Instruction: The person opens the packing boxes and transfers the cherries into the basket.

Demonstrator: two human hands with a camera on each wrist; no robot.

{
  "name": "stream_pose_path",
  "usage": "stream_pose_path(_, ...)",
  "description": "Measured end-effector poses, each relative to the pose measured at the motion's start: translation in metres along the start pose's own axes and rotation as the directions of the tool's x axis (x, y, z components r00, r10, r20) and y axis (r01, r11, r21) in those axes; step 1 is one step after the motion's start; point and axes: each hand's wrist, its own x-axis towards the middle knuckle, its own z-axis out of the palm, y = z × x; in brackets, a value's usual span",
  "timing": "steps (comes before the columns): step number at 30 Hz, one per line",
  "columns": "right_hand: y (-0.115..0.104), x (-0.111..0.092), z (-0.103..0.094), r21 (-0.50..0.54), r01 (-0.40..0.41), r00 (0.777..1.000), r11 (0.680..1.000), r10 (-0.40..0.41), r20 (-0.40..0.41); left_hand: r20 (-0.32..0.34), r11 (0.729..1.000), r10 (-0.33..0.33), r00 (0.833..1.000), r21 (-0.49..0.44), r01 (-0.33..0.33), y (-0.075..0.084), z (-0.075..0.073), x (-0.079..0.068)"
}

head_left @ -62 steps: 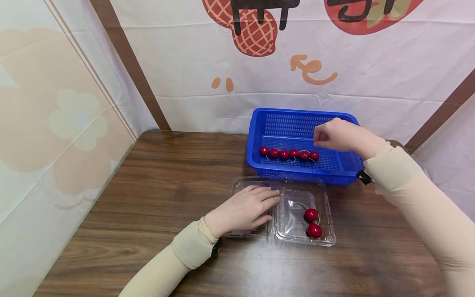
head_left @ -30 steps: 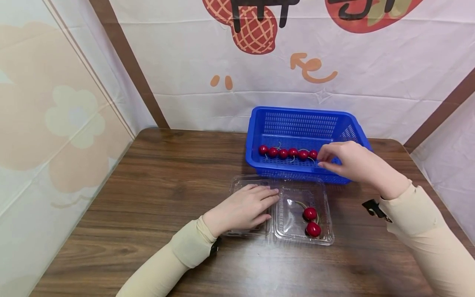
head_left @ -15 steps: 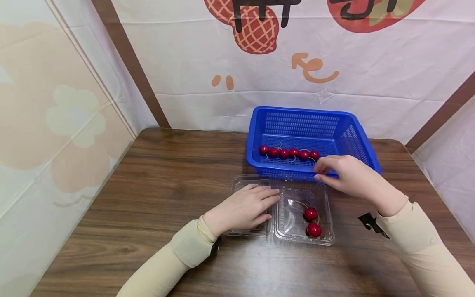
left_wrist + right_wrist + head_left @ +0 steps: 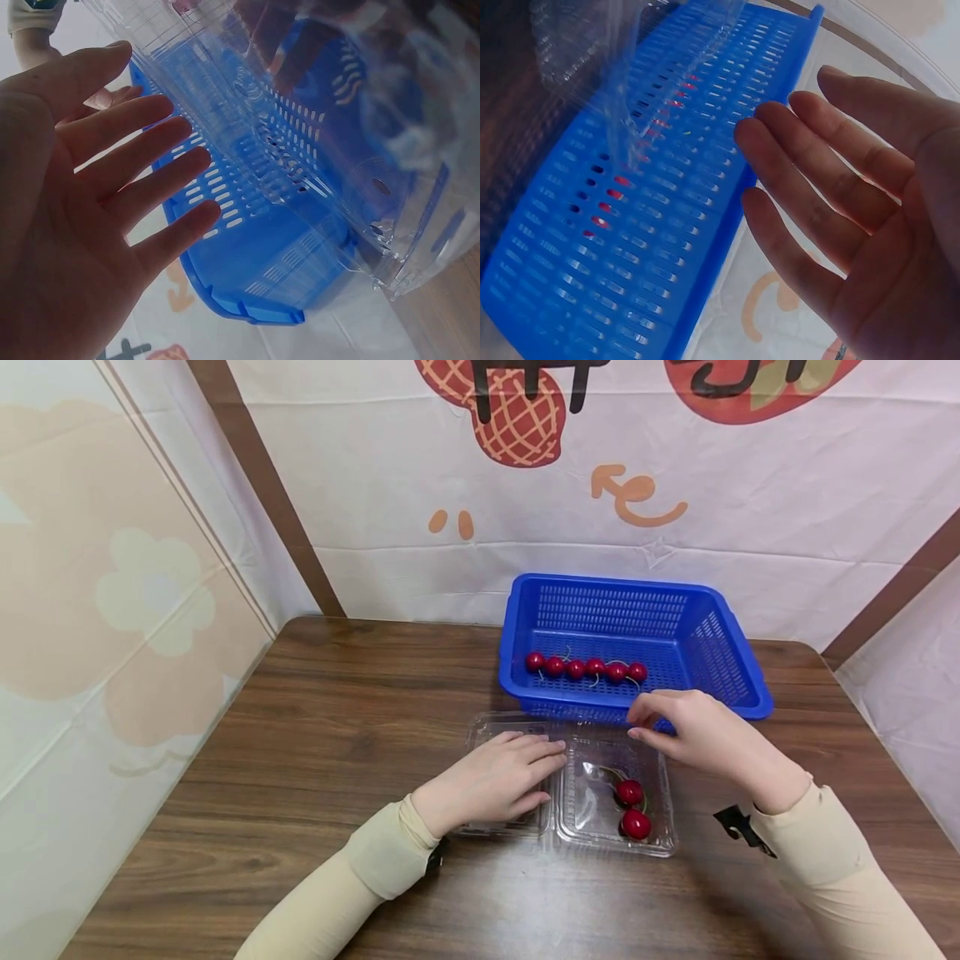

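My left hand [image 4: 495,779] lies over the left half of an opened clear plastic clamshell box [image 4: 588,818], fingers extended. In the left wrist view the palm and spread fingers of my left hand [image 4: 112,202] show beside the clear plastic. Two red cherries with stems, an upper cherry [image 4: 628,792] and a lower cherry [image 4: 635,824], sit in the right half of the box. My right hand [image 4: 697,735] hovers by the near rim of the blue basket [image 4: 622,582], fingers loosely bent. The right wrist view shows my right hand [image 4: 840,202] with nothing in it.
Several cherries [image 4: 575,669] form a row on the basket floor, toward its left. The basket stands behind the box on a brown wooden table [image 4: 315,752]. A printed white cloth [image 4: 390,477] hangs behind the table.
My right hand has come from inside the basket's right part toward me and down, past its near rim. My left hand, the box and the cherries stay put.
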Motion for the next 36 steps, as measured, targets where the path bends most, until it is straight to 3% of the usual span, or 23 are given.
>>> stream_pose_path(12,-0.002,-0.012,0.019,0.038,0.082,0.995,0.996,-0.084,0.058,0.008,1.0,-0.002,1.0,-0.016,0.002,0.001,-0.001,0.0)
stream_pose_path(22,-0.002,-0.016,0.029,0.064,0.07,0.986,0.995,-0.079,0.15,0.009,1.0,-0.006,1.0,-0.007,0.006,0.001,-0.002,0.0)
stream_pose_path(30,0.002,-0.019,0.035,0.104,0.085,0.981,0.991,-0.102,0.166,0.008,1.0,-0.007,1.0,-0.009,0.007,0.001,-0.002,0.001)
stream_pose_path(36,0.003,-0.021,0.038,0.078,0.07,0.977,0.995,-0.084,0.194,0.003,1.0,-0.003,1.0,-0.01,0.003,0.001,-0.002,0.001)
